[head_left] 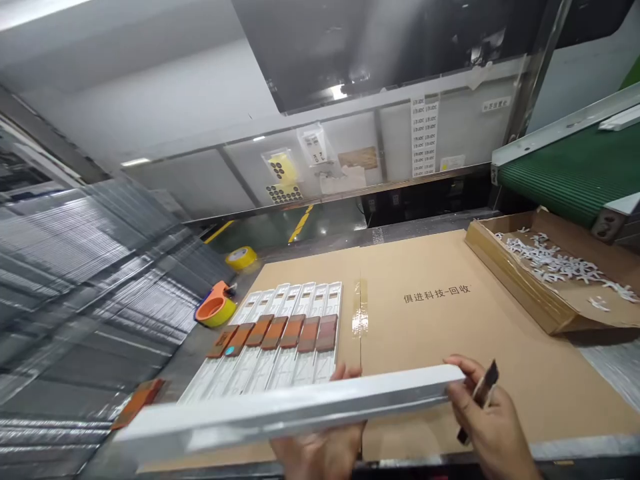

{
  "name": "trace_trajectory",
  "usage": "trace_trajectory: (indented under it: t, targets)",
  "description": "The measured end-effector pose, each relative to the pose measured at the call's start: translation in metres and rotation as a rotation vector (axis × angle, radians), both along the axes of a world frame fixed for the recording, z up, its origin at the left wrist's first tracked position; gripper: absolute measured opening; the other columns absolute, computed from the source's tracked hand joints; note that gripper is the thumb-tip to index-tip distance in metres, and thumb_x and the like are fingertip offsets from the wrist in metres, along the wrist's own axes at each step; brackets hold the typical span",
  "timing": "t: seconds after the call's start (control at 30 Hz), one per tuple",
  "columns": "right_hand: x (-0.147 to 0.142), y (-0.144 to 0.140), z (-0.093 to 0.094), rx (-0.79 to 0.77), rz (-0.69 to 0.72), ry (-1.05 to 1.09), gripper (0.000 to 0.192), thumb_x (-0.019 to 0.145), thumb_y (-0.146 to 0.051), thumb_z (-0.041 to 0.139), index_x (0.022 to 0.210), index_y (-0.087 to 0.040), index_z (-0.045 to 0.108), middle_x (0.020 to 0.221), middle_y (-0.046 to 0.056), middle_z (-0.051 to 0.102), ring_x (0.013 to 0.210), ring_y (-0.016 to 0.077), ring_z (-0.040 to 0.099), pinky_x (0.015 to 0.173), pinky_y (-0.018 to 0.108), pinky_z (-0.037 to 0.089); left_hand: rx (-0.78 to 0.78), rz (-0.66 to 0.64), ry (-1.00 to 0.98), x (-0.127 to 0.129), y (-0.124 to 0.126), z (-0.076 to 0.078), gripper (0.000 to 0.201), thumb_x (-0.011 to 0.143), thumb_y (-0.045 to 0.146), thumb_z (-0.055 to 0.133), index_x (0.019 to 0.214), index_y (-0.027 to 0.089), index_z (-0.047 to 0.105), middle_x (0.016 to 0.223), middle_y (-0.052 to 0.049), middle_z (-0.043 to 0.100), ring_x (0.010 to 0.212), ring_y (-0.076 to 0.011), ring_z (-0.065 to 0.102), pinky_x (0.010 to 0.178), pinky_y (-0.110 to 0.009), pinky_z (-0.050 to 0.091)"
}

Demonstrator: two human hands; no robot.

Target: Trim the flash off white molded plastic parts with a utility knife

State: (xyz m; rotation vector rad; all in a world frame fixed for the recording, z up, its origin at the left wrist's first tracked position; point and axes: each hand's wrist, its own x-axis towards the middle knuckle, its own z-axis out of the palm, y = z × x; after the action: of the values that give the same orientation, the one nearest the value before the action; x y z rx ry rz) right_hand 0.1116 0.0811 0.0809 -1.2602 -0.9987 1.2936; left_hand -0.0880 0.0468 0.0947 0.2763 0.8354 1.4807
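Note:
A long white plastic strip (300, 403) stretches across the front of the view, held above the cardboard. My left hand (320, 443) grips it from below near its middle, fingertips showing over the far edge. At the strip's right end, the thumb and fingers of my right hand (493, 423) are closed on it. A slim tool with a dark pointed tip (489, 380) is also tucked in that hand; its kind is not clear. Beyond my left hand lie several similar white strips (310, 300) side by side, with reddish-brown blocks (293, 331) resting across them.
A cardboard sheet (410, 333) covers the work surface. On the right, an open cardboard box (515, 290) contains small white pieces (555, 260), beside a green conveyor belt (565, 167). Yellow tape (241, 258), an orange tape dispenser (216, 307) and wrapped stacks (85, 280) are leftward.

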Motion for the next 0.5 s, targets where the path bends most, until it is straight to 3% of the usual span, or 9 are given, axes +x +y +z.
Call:
trace_trajectory:
  t: [0.07,0.13,0.17,0.23,0.3,0.37,0.43,0.5]
  targets:
    - [-0.028,-0.016,-0.003,0.018,-0.054,0.002,0.047,0.075,-0.056,0.066,0.104,-0.019,0.063,0.066,0.0,0.057,0.049,0.0098,0.046,0.044,0.022,0.037,0.04,0.386,-0.051,0.027,0.012,0.003,0.105,0.022,0.082,0.071,0.113,0.03,0.064,0.115,-0.007,0.065,0.099,-0.0296,0.062,0.08,-0.039,0.056]
    - [-0.045,-0.026,-0.005,0.005,0.01,0.018,0.05,0.075,-0.06,0.064,0.104,-0.019,0.064,0.064,0.0,0.059,0.047,0.011,0.049,0.044,0.023,0.04,-0.077,0.629,-0.096,0.046,0.022,0.008,0.087,0.031,0.061,0.086,0.11,0.034,0.061,0.102,0.0,0.066,0.078,-0.0172,0.065,0.066,-0.027,0.057]
    - [-0.048,-0.028,-0.006,-0.016,0.073,0.042,0.056,0.074,-0.064,0.063,0.106,-0.018,0.063,0.061,0.0,0.058,0.043,0.0107,0.048,0.041,0.023,0.039,-0.065,0.681,-0.111,0.05,0.028,0.01,0.079,0.037,0.053,0.089,0.108,0.034,0.06,0.092,0.003,0.064,0.067,-0.0108,0.061,0.059,-0.021,0.054]
    - [-0.044,-0.03,-0.006,-0.065,0.174,0.083,0.07,0.07,-0.072,0.061,0.113,-0.017,0.059,0.064,0.0,0.059,0.037,0.0088,0.046,0.036,0.022,0.037,-0.009,0.681,-0.118,0.048,0.037,0.014,0.064,0.046,0.04,0.09,0.102,0.032,0.059,0.077,0.007,0.058,0.051,-0.0034,0.048,0.045,-0.013,0.043]
    - [-0.032,-0.03,-0.003,-0.108,0.212,0.108,0.079,0.066,-0.08,0.055,0.115,-0.018,0.054,0.076,0.002,0.059,0.041,0.0091,0.049,0.033,0.021,0.037,0.056,0.6,-0.104,0.036,0.046,0.014,0.058,0.05,0.036,0.089,0.097,0.028,0.057,0.069,0.007,0.052,0.044,-0.0025,0.039,0.038,-0.012,0.033]
    - [-0.019,-0.03,0.002,-0.173,0.296,0.09,0.073,0.074,-0.081,0.043,0.114,-0.02,0.048,0.073,-0.001,0.054,0.043,0.0089,0.05,0.034,0.019,0.037,0.061,0.527,-0.093,0.022,0.052,0.012,0.053,0.05,0.034,0.089,0.089,0.024,0.054,0.064,0.007,0.049,0.042,-0.0023,0.034,0.035,-0.012,0.026]
    - [-0.008,-0.032,0.008,-0.206,0.475,0.021,0.057,0.085,-0.073,0.032,0.107,-0.022,0.047,0.064,-0.005,0.048,0.045,0.009,0.048,0.038,0.019,0.039,0.053,0.464,-0.084,0.013,0.056,0.008,0.051,0.052,0.035,0.088,0.083,0.021,0.051,0.061,0.007,0.045,0.041,-0.0021,0.032,0.035,-0.012,0.023]
    - [0.0,-0.034,0.011,-0.144,0.661,-0.116,0.046,0.093,-0.062,0.026,0.093,-0.022,0.049,0.061,-0.005,0.048,0.049,0.0097,0.048,0.047,0.021,0.043,0.047,0.421,-0.074,0.01,0.058,0.004,0.048,0.056,0.036,0.085,0.082,0.02,0.048,0.059,0.008,0.043,0.041,-0.0021,0.031,0.036,-0.012,0.023]
